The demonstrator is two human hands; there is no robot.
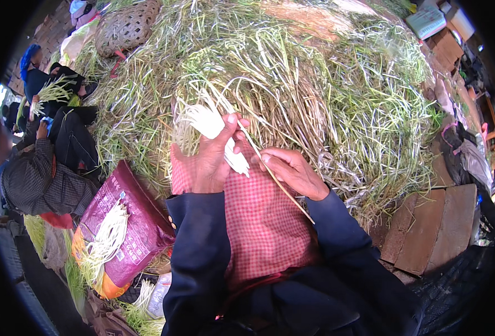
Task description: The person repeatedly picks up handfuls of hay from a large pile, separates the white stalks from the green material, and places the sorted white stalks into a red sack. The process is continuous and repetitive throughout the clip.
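A bundle of pale peeled stalks (207,119) is held in my left hand (218,147), its cut ends poking out below the palm. One long green stem (287,191) runs from the fingertips of that hand down to the right, across my lap. My right hand (289,168) pinches this stem between thumb and fingers, just right of my left hand. Below both hands lies a pink checked cloth (268,235) over my lap. Beyond them spreads a large heap of long green and brown stems (281,109).
At left, a purple printed sack (142,227) bears a bundle of pale stalks (109,235). A co-worker in a checked jacket (46,180) sits close by. A woven basket (125,27) lies at the upper left, wooden boards (426,231) at the right.
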